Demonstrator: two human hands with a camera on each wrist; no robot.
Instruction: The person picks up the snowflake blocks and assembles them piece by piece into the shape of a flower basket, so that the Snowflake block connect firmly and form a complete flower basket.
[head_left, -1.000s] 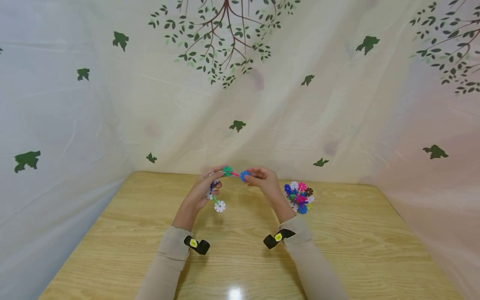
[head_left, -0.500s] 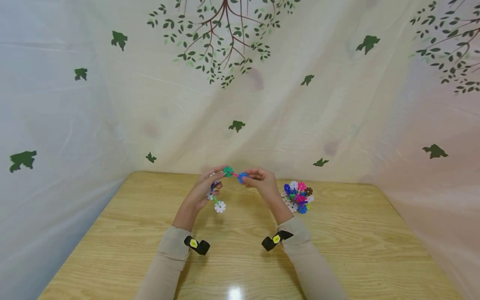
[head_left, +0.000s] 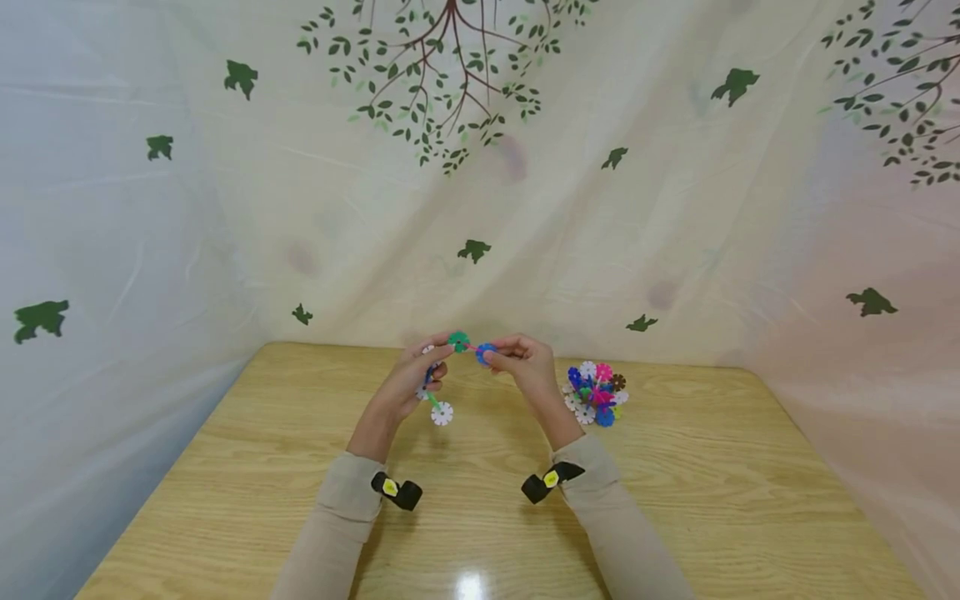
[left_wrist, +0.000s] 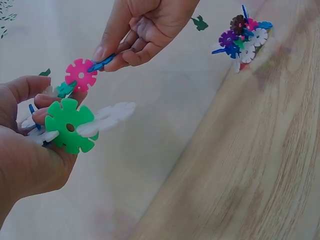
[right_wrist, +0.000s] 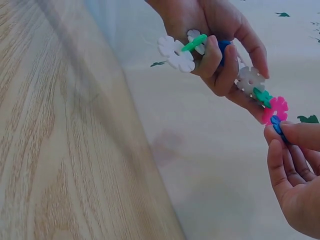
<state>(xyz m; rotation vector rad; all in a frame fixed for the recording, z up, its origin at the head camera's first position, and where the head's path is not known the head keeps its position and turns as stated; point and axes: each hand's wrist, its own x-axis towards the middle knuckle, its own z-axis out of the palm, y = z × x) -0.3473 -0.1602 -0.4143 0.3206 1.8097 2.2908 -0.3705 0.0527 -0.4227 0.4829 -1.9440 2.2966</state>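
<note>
My left hand [head_left: 401, 385] holds a chain of plastic snowflake discs, its fingers curled round the middle part. From that hand's lower side hang a light green disc [left_wrist: 62, 115] and a white disc [head_left: 442, 414]. A dark blue disc [right_wrist: 224, 48] lies between the curled fingers, partly hidden. Near the index fingertip sit a dark green disc [head_left: 459, 342] and, beyond it, a pink disc [left_wrist: 80, 66]. My right hand [head_left: 534, 367] pinches a blue disc [left_wrist: 101, 63] between thumb and forefinger, its edge at the pink disc's rim.
A clustered pile of snowflake discs [head_left: 600, 398] in several colours lies on the wooden table [head_left: 480, 517], right of the right hand. A pale cloth [head_left: 375, 250] printed with leaves and birds hangs behind the table. Both wrists wear black camera straps.
My right hand has shifted slightly left with the blue disc, nearer the left hand. The dark green disc has edged a little to the right. The pile stays put.
</note>
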